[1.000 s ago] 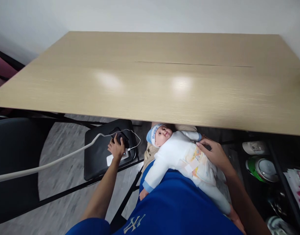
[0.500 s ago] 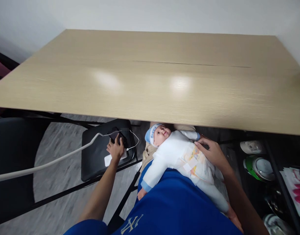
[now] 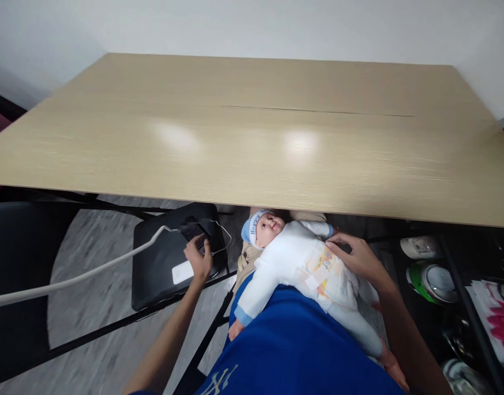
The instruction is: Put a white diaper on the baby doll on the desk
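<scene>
A baby doll [image 3: 301, 262] in a white suit and a blue-and-white cap lies on my lap, head toward the table. My right hand [image 3: 356, 255] rests on the doll's belly, fingers curved over it. My left hand [image 3: 199, 258] reaches to a black chair seat [image 3: 157, 269] on my left and curls over a dark phone [image 3: 195, 232] lying there. A white charger block [image 3: 182, 271] lies just beside that hand, with a thin white cable [image 3: 222, 238] looping round the phone.
A long light-wood table [image 3: 252, 137] fills the upper view, its near edge just above the doll. A thick white cable [image 3: 71, 280] runs left from the chair. Another black chair [image 3: 17, 263] stands at far left. Shelves with bowls [image 3: 435, 277] and packets are on the right.
My left hand has slid slightly right and down on the chair seat, so the white charger block now shows beside it. My right hand has stayed on the doll.
</scene>
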A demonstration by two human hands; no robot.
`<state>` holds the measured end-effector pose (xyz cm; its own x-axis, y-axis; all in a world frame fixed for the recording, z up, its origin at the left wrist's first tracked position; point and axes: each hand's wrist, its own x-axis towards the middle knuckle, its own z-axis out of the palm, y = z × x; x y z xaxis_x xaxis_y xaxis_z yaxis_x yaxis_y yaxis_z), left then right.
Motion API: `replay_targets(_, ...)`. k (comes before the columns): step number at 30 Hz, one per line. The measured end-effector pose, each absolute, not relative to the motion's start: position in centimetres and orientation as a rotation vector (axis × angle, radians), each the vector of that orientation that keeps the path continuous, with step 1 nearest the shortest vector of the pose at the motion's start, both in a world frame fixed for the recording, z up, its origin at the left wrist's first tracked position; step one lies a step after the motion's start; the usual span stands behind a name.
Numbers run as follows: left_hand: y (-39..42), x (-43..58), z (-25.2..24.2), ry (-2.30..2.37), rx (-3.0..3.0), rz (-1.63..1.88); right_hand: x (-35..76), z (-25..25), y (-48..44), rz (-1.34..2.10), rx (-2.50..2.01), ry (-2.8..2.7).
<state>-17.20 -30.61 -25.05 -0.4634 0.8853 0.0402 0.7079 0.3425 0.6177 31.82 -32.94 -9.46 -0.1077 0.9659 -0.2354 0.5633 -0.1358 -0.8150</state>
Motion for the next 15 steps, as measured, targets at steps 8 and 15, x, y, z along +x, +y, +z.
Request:
replay_targets(8,-32.6,-7.8,-13.8,1.44,1.823,1.019,33.7,-11.7,-31.6,0.926,-1.763,-1.711)
replay_targets(15,-31.3,3.0,-5.0,0.531,2.412,0.578,35.0,-14.3,-31.0,0.811,-1.799,-1.709)
